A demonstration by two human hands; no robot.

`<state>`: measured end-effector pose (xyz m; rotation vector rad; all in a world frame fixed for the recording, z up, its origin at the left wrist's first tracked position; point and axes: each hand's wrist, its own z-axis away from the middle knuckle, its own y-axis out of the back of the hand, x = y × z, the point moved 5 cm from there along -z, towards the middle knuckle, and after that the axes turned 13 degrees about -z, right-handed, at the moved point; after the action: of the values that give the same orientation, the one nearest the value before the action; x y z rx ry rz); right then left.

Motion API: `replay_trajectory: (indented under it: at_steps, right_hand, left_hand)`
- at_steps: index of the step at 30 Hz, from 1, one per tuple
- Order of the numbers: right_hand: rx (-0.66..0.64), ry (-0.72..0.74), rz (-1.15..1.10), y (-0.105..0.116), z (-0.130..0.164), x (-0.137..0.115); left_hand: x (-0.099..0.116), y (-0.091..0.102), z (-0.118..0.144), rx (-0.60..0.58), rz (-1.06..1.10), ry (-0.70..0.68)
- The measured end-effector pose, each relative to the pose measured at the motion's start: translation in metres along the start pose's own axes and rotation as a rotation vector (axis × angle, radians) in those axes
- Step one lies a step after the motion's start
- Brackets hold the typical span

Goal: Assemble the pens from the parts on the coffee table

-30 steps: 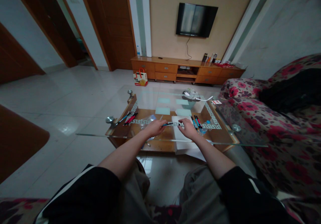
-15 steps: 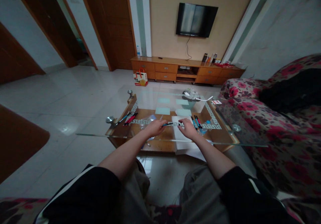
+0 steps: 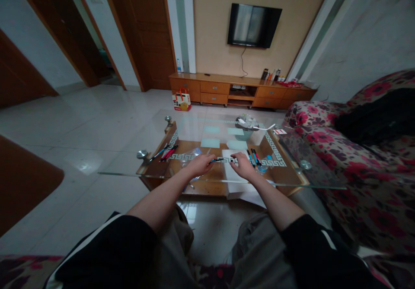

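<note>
My left hand is closed on a slim blue pen, whose dark end points toward the right hand. Just across a small gap, my right hand has its thumb and fingers curled together, with a tiny dark piece at the fingertips that is too small to name. Both hands are above the glass tabletop. Several red pens and a blue pen lie on the left side. More blue, red and dark pens lie side by side just right of my right hand.
Clear plastic packaging is beside my left hand. A white box shows through the glass. A waste basket stands beyond the table, with a red-and-white card nearby. A flowered sofa borders the right.
</note>
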<state>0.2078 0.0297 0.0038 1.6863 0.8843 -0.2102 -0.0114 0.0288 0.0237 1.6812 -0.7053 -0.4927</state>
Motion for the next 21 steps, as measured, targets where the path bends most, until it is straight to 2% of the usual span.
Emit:
replay_trajectory:
  at_steps: [14, 21]
  right_hand:
    - [-0.007, 0.001, 0.007, 0.003, 0.0, -0.004]
    - [0.01, 0.111, 0.016, 0.015, 0.0, -0.041]
  left_hand:
    - [-0.002, -0.002, 0.0, 0.001, 0.001, 0.014]
    - [-0.001, -0.001, -0.001, -0.009, 0.001, 0.027]
